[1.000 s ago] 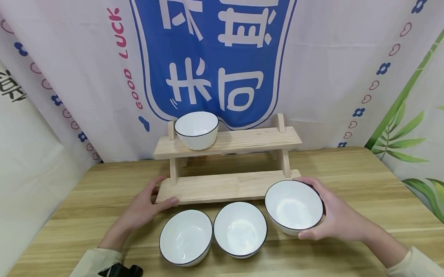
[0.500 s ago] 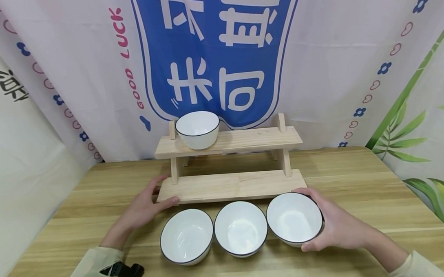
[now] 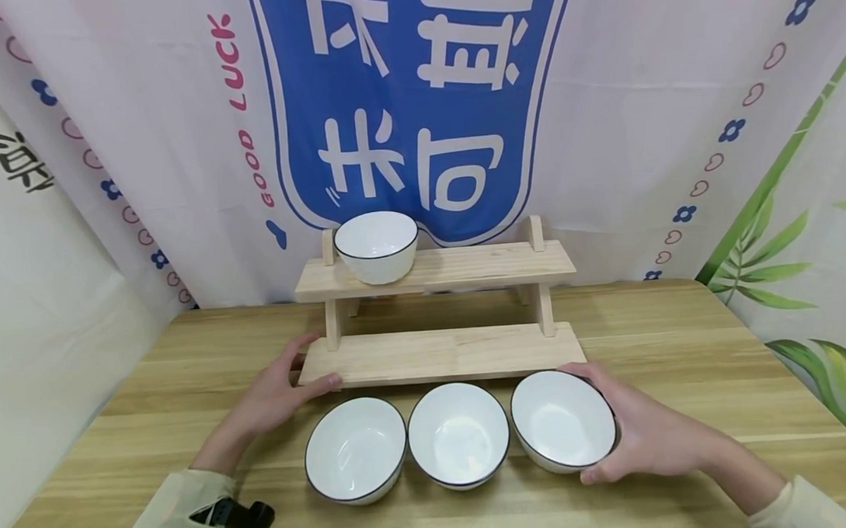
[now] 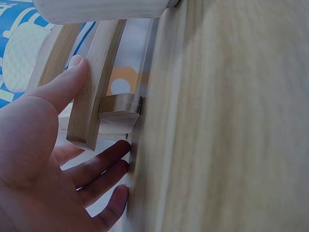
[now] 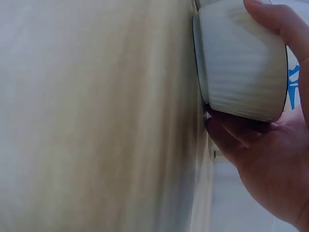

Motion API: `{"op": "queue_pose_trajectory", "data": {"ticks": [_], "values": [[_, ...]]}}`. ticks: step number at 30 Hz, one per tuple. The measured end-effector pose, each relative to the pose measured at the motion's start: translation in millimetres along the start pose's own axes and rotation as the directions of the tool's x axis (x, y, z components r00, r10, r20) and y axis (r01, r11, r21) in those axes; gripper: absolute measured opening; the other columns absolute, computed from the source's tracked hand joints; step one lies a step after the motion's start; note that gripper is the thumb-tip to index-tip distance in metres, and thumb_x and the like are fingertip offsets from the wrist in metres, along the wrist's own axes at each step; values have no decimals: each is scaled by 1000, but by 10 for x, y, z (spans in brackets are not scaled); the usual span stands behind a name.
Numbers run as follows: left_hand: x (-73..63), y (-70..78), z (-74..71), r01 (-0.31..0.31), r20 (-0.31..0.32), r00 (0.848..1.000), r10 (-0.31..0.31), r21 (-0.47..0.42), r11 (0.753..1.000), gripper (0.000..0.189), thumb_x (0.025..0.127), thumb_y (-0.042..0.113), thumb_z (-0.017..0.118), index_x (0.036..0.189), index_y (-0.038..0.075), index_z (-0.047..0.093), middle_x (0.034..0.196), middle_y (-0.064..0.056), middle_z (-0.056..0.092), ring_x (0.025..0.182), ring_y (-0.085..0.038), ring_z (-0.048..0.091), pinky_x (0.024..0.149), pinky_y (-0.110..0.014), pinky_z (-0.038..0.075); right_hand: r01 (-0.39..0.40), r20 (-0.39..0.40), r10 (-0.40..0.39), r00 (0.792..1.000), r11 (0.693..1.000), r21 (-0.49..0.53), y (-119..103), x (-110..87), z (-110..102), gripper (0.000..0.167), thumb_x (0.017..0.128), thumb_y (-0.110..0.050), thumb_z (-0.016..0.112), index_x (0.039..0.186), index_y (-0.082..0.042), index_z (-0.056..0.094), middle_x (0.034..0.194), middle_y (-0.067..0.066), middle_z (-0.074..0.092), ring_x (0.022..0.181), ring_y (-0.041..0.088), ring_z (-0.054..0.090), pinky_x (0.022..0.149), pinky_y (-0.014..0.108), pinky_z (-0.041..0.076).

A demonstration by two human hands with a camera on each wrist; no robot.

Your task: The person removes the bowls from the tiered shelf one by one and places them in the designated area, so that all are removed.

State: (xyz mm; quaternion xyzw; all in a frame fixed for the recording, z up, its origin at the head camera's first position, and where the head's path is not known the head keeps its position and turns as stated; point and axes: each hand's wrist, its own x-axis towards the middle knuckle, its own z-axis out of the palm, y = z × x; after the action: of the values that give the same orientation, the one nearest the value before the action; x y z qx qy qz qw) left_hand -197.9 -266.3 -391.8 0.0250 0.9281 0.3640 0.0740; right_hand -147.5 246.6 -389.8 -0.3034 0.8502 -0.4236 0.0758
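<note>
On the table, my right hand [image 3: 646,431] grips a white bowl [image 3: 563,418] with a dark rim, thumb on the near side and fingers at the far side. In the right wrist view, the ribbed side of that bowl [image 5: 241,63] shows, its base at the tabletop. Left of it stand a middle bowl [image 3: 459,435] and a left bowl [image 3: 356,450], alike and in a row. My left hand [image 3: 270,401] holds the left end of the wooden shelf rack's lower board [image 3: 440,357]. Its thumb [image 4: 67,82] lies against the board, other fingers beyond it.
Another white bowl [image 3: 376,248] sits at the left of the rack's upper board [image 3: 493,263]. Behind the rack hangs a printed cloth [image 3: 600,133]. The wooden tabletop [image 3: 678,348] extends on both sides. A black strap device [image 3: 239,520] is on the left wrist.
My right hand has brought its bowl down and nearer, from beside the rack's corner into line with the two others, then slightly rightward. The left hand keeps its place.
</note>
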Motion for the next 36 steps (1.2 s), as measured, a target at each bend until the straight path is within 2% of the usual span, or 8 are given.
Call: {"op": "queue_pose_trajectory", "data": {"ticks": [4, 8, 13, 16, 19, 27, 33, 36], "values": [[0, -6, -3, -4, 0, 1000, 4, -1, 1000, 103, 94, 64, 75, 171, 19, 22, 156, -32, 50, 143, -48, 51, 109, -65, 46, -20, 50, 20, 999, 1000, -15, -70, 14, -43, 110, 69, -32, 102, 159, -23, 39, 144, 1, 59, 124, 9, 60, 103, 21, 48], [2, 1, -4, -7, 1, 1000, 7, 7, 1000, 103, 94, 64, 74, 170, 19, 22, 156, -32, 50, 143, -48, 51, 109, -65, 47, -23, 70, 29, 997, 996, -81, -179, 57, -168, 105, 74, -35, 100, 160, -19, 42, 150, 2, 59, 128, 8, 59, 104, 24, 50], [1, 13, -6, -9, 1, 1000, 9, 4, 1000, 103, 94, 64, 74, 171, 19, 22, 157, -32, 49, 144, -48, 51, 110, -66, 46, 44, -26, -47, 999, 993, -110, -335, 228, -298, 78, 82, -31, 96, 147, -8, 58, 140, 6, 70, 122, 16, 69, 104, 31, 57], [-1, 11, -6, -11, 3, 1000, 11, -1, 1000, 103, 95, 64, 74, 171, 19, 22, 157, -32, 49, 144, -48, 50, 110, -67, 45, 83, -97, -93, 991, 991, -101, -426, 358, -336, 62, 86, -23, 92, 140, -7, 64, 131, 9, 73, 117, 17, 71, 101, 30, 58], [-6, 6, -5, -10, 4, 1000, 10, -6, 1000, 103, 95, 64, 74, 171, 19, 21, 157, -32, 49, 143, -48, 50, 111, -67, 45, 90, -144, -102, 984, 992, -85, -504, 496, -346, 53, 90, -19, 89, 136, -9, 66, 127, 8, 74, 116, 20, 71, 100, 27, 58], [-11, -4, -4, -19, 0, 1000, 19, -6, 1000, 102, 95, 64, 73, 171, 20, 22, 157, -32, 48, 144, -48, 50, 110, -67, 45, 73, -217, -54, 975, 994, 81, -612, 827, -270, 78, 91, -11, 87, 156, -5, 44, 140, 13, 63, 122, 28, 69, 103, 26, 57], [-5, -34, 3, -26, -6, 1000, 25, -20, 999, 101, 95, 63, 74, 171, 21, 22, 158, -32, 48, 144, -48, 50, 111, -68, 44, 71, -232, -21, 972, 975, 210, -618, 996, -145, 77, 93, -7, 84, 156, 1, 42, 142, 19, 63, 126, 39, 66, 103, 27, 57], [-6, -46, -3, -20, -9, 1000, 20, -32, 999, 102, 95, 63, 75, 171, 20, 22, 159, -31, 47, 145, -48, 49, 113, -68, 43, 57, -226, 4, 974, 963, 263, -619, 1067, -79, 76, 93, -8, 84, 156, 0, 43, 142, 19, 63, 126, 38, 66, 104, 29, 58]]}}
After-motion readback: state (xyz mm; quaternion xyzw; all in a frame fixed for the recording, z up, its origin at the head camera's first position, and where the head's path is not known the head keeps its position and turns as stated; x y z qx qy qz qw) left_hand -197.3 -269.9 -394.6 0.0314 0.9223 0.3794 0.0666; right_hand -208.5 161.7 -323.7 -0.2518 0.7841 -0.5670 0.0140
